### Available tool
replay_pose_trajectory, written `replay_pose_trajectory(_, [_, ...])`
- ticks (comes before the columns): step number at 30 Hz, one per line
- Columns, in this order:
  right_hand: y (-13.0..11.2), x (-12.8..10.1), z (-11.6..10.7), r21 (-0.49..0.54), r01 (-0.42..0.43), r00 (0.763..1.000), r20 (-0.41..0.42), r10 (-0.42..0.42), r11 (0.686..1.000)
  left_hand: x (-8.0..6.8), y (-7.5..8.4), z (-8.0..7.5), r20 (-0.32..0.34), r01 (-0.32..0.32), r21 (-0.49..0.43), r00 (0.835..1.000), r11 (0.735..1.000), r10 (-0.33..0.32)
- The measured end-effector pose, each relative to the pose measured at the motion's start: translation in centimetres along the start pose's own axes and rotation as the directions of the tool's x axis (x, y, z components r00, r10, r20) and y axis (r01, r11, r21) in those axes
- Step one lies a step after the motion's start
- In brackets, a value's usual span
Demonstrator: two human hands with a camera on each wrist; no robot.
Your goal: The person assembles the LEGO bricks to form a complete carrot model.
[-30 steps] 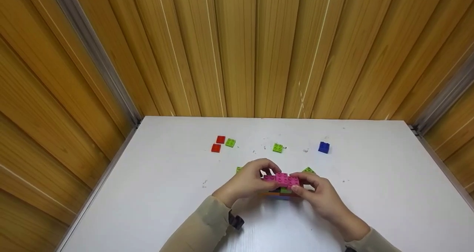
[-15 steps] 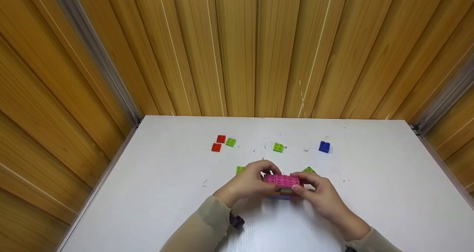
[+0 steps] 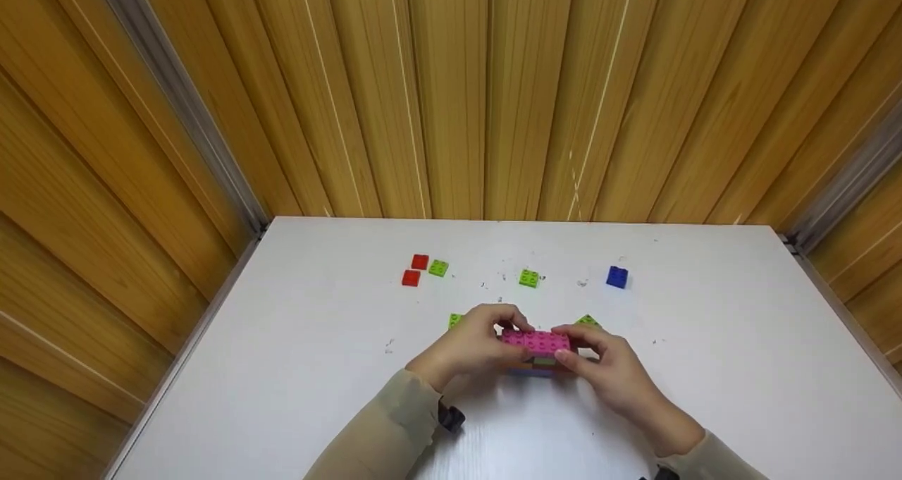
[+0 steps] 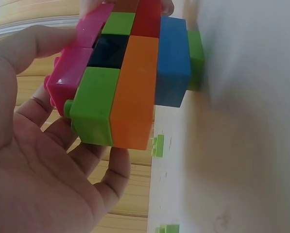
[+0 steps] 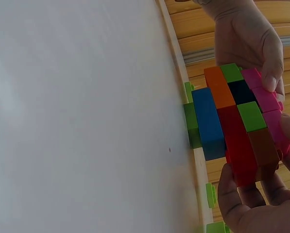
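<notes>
A stack of toy bricks (image 3: 537, 357) stands on the white table (image 3: 296, 367) with a pink layer (image 3: 535, 341) on top. Under the pink come green, black, brown, red, orange and blue bricks (image 4: 135, 82) (image 5: 232, 121). My left hand (image 3: 473, 346) holds the stack's left end, fingers curled round it (image 4: 52, 160). My right hand (image 3: 604, 367) grips the right end, thumb on the near side and fingers on the pink layer (image 5: 254, 194). The stack's base is partly hidden by both hands in the head view.
Loose bricks lie farther back: two red (image 3: 415, 270), a green one (image 3: 438, 268) beside them, a green one (image 3: 528, 278) mid-table, a blue one (image 3: 616, 276). Two more green bricks (image 3: 456, 320) (image 3: 586, 321) peek out behind my hands. Wooden panel walls (image 3: 451, 92) enclose the table.
The pink brick has settled lower onto the stack and sits flush. Both hands stay at the stack's ends, barely moved.
</notes>
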State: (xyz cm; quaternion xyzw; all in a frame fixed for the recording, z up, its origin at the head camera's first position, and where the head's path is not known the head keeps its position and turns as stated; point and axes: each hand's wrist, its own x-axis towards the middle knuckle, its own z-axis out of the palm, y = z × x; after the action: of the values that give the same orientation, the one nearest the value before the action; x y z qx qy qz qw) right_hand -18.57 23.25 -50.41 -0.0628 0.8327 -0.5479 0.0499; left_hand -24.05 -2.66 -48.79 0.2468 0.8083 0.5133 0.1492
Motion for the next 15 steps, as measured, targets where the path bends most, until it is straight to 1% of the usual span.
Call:
replay_pose_trajectory(4, [-0.1, 0.1, -0.1, -0.029, 0.008, 1.000, -0.004, -0.008, 1.000, 0.0, 0.2, -0.1, -0.001, 0.022, -0.002, 1.000, 1.000, -0.022])
replay_pose_trajectory(6, [-0.1, 0.1, -0.1, -0.041, 0.012, 1.000, -0.004, -0.012, 0.999, -0.1, 0.4, -0.2, -0.002, 0.032, 0.013, 0.999, 0.999, -0.032])
replay_pose_trajectory(10, [-0.1, 0.1, -0.1, -0.041, 0.008, 1.000, -0.006, -0.008, 0.999, -0.3, 0.9, -0.2, -0.004, 0.039, 0.082, 0.999, 0.996, -0.039])
replay_pose_trajectory(12, [0.0, 0.1, -0.1, -0.033, 0.003, 1.000, -0.007, -0.004, 0.999, -0.4, 1.0, -0.1, -0.006, 0.030, 0.127, 1.000, 0.991, -0.030])
replay_pose_trajectory(15, [0.1, 0.0, -0.1, -0.016, 0.006, 1.000, -0.005, -0.007, 1.000, -0.5, 1.0, 0.2, -0.014, 0.021, 0.151, 1.000, 0.988, -0.019])
